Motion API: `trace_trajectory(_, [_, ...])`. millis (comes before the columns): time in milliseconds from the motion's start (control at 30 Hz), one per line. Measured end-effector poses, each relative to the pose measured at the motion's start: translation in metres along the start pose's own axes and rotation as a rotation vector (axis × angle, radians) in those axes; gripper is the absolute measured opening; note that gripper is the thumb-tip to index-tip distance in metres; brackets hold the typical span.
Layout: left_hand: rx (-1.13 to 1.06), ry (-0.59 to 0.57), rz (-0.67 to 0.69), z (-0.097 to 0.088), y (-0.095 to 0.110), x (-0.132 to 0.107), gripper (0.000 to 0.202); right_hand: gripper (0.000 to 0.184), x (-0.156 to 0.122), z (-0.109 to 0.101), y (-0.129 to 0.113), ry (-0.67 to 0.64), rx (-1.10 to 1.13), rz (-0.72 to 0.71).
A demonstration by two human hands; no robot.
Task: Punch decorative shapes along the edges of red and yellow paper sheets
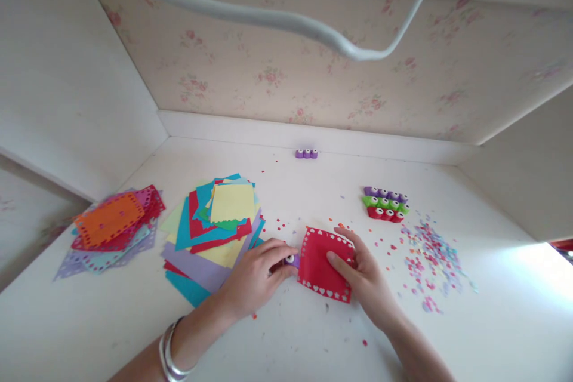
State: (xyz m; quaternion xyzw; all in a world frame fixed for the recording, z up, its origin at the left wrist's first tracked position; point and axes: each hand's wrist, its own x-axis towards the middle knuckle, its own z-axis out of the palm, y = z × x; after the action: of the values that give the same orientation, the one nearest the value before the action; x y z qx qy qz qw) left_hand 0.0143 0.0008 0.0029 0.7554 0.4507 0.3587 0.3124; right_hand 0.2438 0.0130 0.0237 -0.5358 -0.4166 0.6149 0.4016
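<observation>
A red paper square (pixel 319 259) with small heart holes punched along its edges lies on the white desk (pixel 286 334). My left hand (pixel 255 277) is closed around a small purple hole punch (pixel 292 260), pressed at the square's left edge. My right hand (pixel 360 271) lies on the square's right side with fingers pressing it down; its thumb rests on the paper.
A loose stack of coloured paper squares (pixel 215 227) lies left of my hands. Further left is a pile of punched sheets (pixel 111 227). Rows of purple, green and red punches (pixel 385 203) sit at the right, with confetti (pixel 432 265) scattered beside them. Three purple punches (pixel 307 153) stand by the back wall.
</observation>
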Motion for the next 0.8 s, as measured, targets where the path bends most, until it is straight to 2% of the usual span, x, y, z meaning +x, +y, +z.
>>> trace_trajectory(133, [-0.025,0.034,-0.053,-0.0023,-0.0016,0.0010,0.023,0.074,-0.0011,-0.0005,-0.0027,-0.010,0.033,0.026])
trace_trajectory(300, [-0.007,0.003,0.003,-0.0017,-0.0054,0.0015,0.024,0.066,-0.0007,-0.0019,-0.0026,0.004,0.048,-0.001])
trace_trajectory(600, [-0.002,0.024,-0.054,-0.0034,-0.0076,0.0052,0.023,0.061,-0.0018,-0.0059,-0.0031,0.029,-0.035,-0.043])
trace_trajectory(800, [0.013,-0.005,-0.020,-0.0051,-0.0051,0.0058,0.025,0.058,-0.0024,-0.0073,-0.0009,-0.005,-0.069,-0.053])
